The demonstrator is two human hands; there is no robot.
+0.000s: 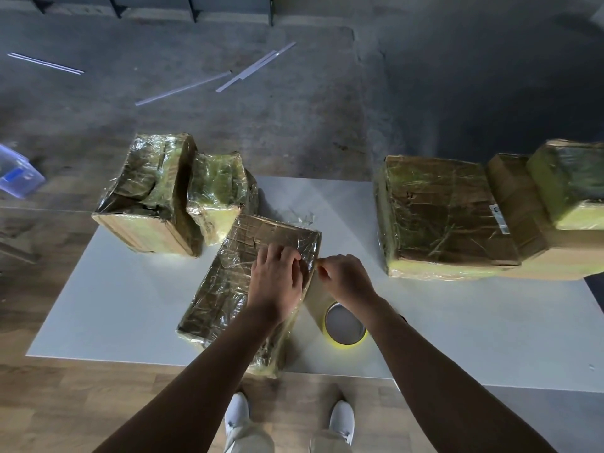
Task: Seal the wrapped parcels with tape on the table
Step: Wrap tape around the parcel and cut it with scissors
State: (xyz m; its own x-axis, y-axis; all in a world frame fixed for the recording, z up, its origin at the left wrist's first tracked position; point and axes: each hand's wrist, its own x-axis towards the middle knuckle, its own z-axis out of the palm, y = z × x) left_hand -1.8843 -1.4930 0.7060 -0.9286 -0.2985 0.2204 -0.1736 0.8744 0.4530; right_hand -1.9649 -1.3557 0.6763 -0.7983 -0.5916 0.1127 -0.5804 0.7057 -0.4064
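The oblong cardboard parcel wrapped in clear film [228,273] lies flat at the middle of the white table [130,305]. Its long axis runs diagonally from the near-left edge toward the far right.

The left hand [277,282] rests palm-down on the parcel's far end, with bent fingertips pressing the film.

The right hand [346,279], just beside that end, pinches what appears to be the pale tape strip [314,291]. The strip leads from the yellow tape roll [349,341] standing on the table under the right forearm.

Further film-wrapped cardboard boxes [441,217] stand near the table's far edge.
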